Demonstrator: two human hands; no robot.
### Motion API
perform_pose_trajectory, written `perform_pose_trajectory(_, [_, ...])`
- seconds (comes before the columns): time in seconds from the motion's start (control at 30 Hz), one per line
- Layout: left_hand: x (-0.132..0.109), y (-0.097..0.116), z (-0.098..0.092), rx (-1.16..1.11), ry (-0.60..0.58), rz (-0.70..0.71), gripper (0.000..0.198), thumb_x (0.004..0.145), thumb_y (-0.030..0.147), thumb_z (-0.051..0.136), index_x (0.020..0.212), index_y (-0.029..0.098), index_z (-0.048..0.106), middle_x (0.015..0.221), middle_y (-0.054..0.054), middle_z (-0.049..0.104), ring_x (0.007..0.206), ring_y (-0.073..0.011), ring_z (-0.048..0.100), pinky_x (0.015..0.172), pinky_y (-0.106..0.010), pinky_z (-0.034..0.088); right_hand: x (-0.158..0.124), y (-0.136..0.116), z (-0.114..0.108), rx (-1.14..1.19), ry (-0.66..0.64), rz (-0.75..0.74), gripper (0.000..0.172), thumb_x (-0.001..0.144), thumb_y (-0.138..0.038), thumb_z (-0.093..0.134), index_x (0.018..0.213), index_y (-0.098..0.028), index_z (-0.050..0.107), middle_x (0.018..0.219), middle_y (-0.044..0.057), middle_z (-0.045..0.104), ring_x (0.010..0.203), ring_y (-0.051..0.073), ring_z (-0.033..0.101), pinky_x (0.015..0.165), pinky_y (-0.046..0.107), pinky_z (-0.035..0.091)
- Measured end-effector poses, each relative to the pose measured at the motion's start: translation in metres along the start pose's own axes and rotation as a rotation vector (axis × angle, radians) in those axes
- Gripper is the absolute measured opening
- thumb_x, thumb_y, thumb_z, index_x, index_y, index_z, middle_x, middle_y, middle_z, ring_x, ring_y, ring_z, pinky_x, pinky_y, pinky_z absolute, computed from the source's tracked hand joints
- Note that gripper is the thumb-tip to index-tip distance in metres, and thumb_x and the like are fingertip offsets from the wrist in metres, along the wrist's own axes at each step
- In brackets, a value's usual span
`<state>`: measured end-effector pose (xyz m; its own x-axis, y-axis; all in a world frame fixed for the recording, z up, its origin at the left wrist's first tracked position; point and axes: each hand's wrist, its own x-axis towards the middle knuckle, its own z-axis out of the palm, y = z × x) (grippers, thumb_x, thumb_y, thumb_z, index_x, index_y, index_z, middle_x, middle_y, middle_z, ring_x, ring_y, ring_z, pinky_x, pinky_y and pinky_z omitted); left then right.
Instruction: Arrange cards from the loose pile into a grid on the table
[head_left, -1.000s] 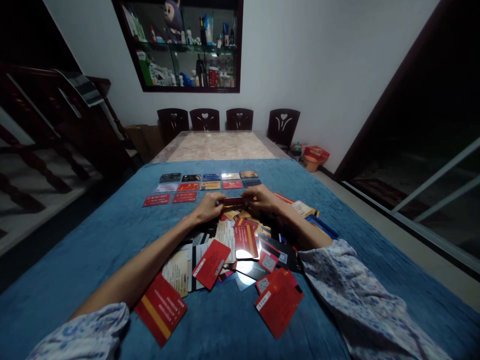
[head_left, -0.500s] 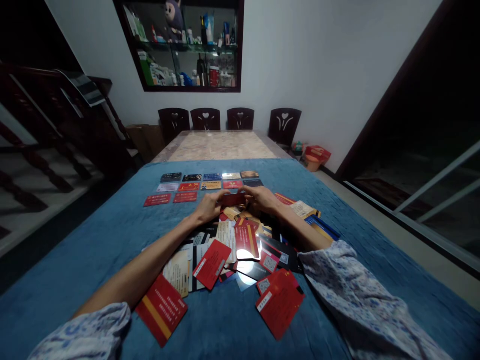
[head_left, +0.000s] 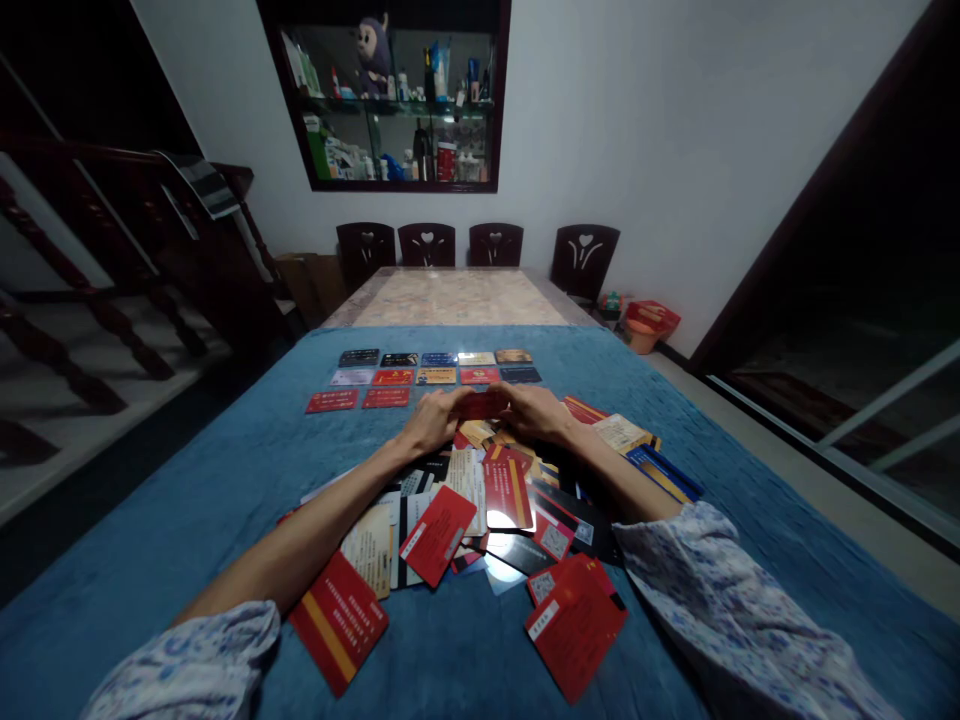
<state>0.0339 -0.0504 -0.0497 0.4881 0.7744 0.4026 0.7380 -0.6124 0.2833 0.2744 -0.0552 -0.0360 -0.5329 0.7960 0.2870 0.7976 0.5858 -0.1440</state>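
Between my two hands is a red card [head_left: 481, 404], held at its ends just above the far side of a heap of cards. My left hand [head_left: 435, 420] pinches its left end, and my right hand [head_left: 534, 411] grips the right end. Below my wrists spreads the loose heap, with a red card with a gold stripe [head_left: 508, 490], a plain red card [head_left: 439, 535] and a black card [head_left: 577, 520] among it. Beyond my hands, several cards lie in rows, including a red card [head_left: 331, 401] and a second red card [head_left: 385, 398] at the near left.
A blue cloth [head_left: 247, 470] covers the near part of the table; its bare stone-patterned top [head_left: 457, 295] shows beyond. Blue cards [head_left: 664, 472] lie right of my right forearm. Dark chairs [head_left: 496, 244] line the far wall, under a shelf niche [head_left: 405, 105].
The whole view has shifted slightly, so everything appears farther right and a little lower. Both hands keep hold of the red card, which now looks tilted differently, and they sit slightly closer together.
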Motion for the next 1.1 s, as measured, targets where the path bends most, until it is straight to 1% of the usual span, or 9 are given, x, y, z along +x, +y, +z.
perform_pose_trajectory(0.13, [-0.001, 0.005, -0.002, 0.032, -0.031, -0.015, 0.051, 0.083, 0.010, 0.053, 0.132, 0.019, 0.062, 0.107, -0.010, 0.074, 0.095, -0.0252, 0.067, 0.089, -0.038, 0.053, -0.001, -0.003, 0.000, 0.060, 0.010, -0.023, 0.045, 0.088, -0.020, 0.061, 0.132, -0.020, 0.054, 0.106, 0.011, 0.074, 0.091, 0.024, 0.068, 0.071, 0.028, 0.042])
perform_pose_trajectory(0.23, [-0.002, 0.009, -0.004, 0.023, -0.039, -0.028, 0.051, 0.085, 0.011, 0.054, 0.134, 0.020, 0.061, 0.109, -0.010, 0.074, 0.097, -0.0258, 0.066, 0.090, -0.038, 0.052, -0.001, -0.003, 0.002, 0.078, 0.015, -0.012, 0.046, 0.086, -0.018, 0.060, 0.131, -0.020, 0.054, 0.103, 0.010, 0.074, 0.087, 0.023, 0.067, 0.070, 0.027, 0.041])
perform_pose_trajectory(0.33, [-0.002, 0.012, -0.005, 0.030, -0.052, -0.030, 0.052, 0.086, 0.012, 0.054, 0.136, 0.020, 0.059, 0.112, -0.011, 0.073, 0.100, -0.0269, 0.065, 0.092, -0.039, 0.051, -0.001, -0.001, 0.006, 0.101, 0.033, -0.020, 0.048, 0.083, -0.017, 0.059, 0.131, -0.019, 0.054, 0.105, 0.011, 0.074, 0.088, 0.024, 0.067, 0.071, 0.028, 0.042])
perform_pose_trajectory(0.47, [-0.002, 0.015, -0.005, 0.051, -0.083, -0.037, 0.055, 0.086, 0.012, 0.052, 0.140, 0.020, 0.055, 0.117, -0.012, 0.072, 0.102, -0.0279, 0.064, 0.092, -0.041, 0.050, -0.001, 0.004, 0.012, 0.192, 0.073, -0.069, 0.050, 0.082, -0.016, 0.059, 0.132, -0.017, 0.053, 0.107, 0.011, 0.073, 0.088, 0.023, 0.067, 0.074, 0.028, 0.045])
perform_pose_trajectory(0.6, [-0.002, 0.015, -0.005, 0.048, -0.076, -0.037, 0.056, 0.086, 0.012, 0.052, 0.142, 0.020, 0.052, 0.121, -0.012, 0.071, 0.103, -0.0275, 0.064, 0.093, -0.042, 0.048, 0.000, 0.008, 0.018, 0.246, 0.096, -0.099, 0.051, 0.082, -0.015, 0.058, 0.133, -0.016, 0.053, 0.111, 0.013, 0.070, 0.092, 0.022, 0.066, 0.080, 0.030, 0.048])
perform_pose_trajectory(0.77, [-0.003, 0.017, -0.006, 0.050, -0.078, -0.041, 0.051, 0.089, 0.014, 0.051, 0.139, 0.020, 0.055, 0.113, -0.011, 0.073, 0.100, -0.0264, 0.064, 0.094, -0.041, 0.046, 0.000, 0.012, 0.021, 0.256, 0.115, -0.121, 0.054, 0.082, -0.016, 0.058, 0.136, -0.017, 0.052, 0.117, 0.015, 0.065, 0.097, 0.023, 0.063, 0.085, 0.035, 0.050])
perform_pose_trajectory(0.93, [-0.003, 0.021, -0.008, 0.061, -0.120, -0.066, 0.054, 0.089, 0.013, 0.048, 0.142, 0.018, 0.052, 0.116, -0.012, 0.071, 0.104, -0.0284, 0.061, 0.093, -0.043, 0.044, 0.000, 0.014, 0.022, 0.257, 0.111, -0.130, 0.059, 0.082, -0.020, 0.061, 0.140, -0.016, 0.050, 0.113, 0.013, 0.060, 0.094, 0.023, 0.061, 0.083, 0.035, 0.051])
perform_pose_trajectory(1.1, [-0.002, 0.019, -0.006, 0.060, -0.119, -0.081, 0.056, 0.087, 0.012, 0.048, 0.142, 0.020, 0.052, 0.112, -0.012, 0.069, 0.106, -0.0276, 0.058, 0.093, -0.043, 0.043, 0.002, 0.016, 0.024, 0.239, 0.113, -0.121, 0.065, 0.081, -0.022, 0.064, 0.144, -0.020, 0.048, 0.109, 0.010, 0.057, 0.094, 0.023, 0.058, 0.085, 0.036, 0.050])
